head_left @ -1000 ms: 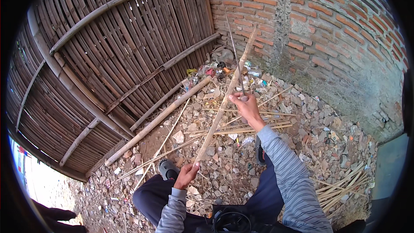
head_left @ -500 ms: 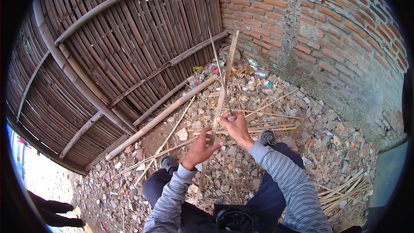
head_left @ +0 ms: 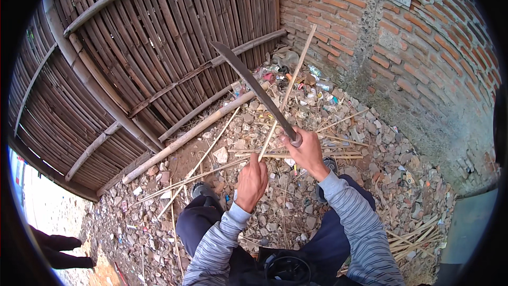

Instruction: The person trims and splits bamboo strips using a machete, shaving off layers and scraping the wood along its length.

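Left hand [head_left: 252,184] closed, I pinch a bamboo strip [head_left: 297,68] near its lower visible end; my right hand [head_left: 306,153] grips a machete [head_left: 254,87] by the handle, its blade crossing the strip, though I cannot tell whether they touch; the strip slants up toward the far corner of the rubble ground [head_left: 370,196]; a blade skidding along it might cut my left hand; a loose pinch could let it twist.
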Available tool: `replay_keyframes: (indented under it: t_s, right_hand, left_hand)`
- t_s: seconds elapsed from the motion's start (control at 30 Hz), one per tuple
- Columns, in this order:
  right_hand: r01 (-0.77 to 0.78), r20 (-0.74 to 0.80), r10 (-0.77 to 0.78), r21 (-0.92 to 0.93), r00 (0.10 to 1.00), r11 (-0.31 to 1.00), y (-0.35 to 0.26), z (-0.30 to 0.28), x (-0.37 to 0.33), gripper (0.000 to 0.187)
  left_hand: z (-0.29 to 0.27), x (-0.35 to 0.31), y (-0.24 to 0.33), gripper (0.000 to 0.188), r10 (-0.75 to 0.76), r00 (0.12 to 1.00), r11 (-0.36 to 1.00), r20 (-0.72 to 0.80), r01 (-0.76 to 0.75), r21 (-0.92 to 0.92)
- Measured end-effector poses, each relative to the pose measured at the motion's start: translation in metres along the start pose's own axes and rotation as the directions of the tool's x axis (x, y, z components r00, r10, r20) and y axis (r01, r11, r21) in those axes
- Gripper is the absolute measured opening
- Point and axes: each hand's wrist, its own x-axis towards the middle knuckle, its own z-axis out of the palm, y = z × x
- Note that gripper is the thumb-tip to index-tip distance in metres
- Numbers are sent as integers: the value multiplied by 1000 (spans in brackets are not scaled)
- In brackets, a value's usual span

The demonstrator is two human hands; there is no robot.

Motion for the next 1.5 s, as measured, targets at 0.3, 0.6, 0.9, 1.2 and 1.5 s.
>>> replay_keyframes:
  t_s: [0.3,0.6,0.9,1.2,1.5]
  right_hand:
    - [99,53,-89,-225,995,969,15,13,-16,22]
    - [283,219,-226,-282,949,917,14,32,-29,27]
    - [263,279,-180,-299,943,917,0,31,-33,32]
    - [172,271,-62,-401,961,900,30,34,-18,30]
    - [211,319,-74,-419,945,883,35,37,-16,35]
  left_hand:
    - [-18,-1,0,19,-87,995,994,51,90,-62]
    - [-23,8,-16,35,-262,892,879,367,378,-291]
    - [-11,6,-45,35,-256,947,933,197,295,-206]
    - [-19,4,-27,41,-292,922,910,255,350,-224]
    - [-18,8,-25,42,-269,930,925,250,322,-204]
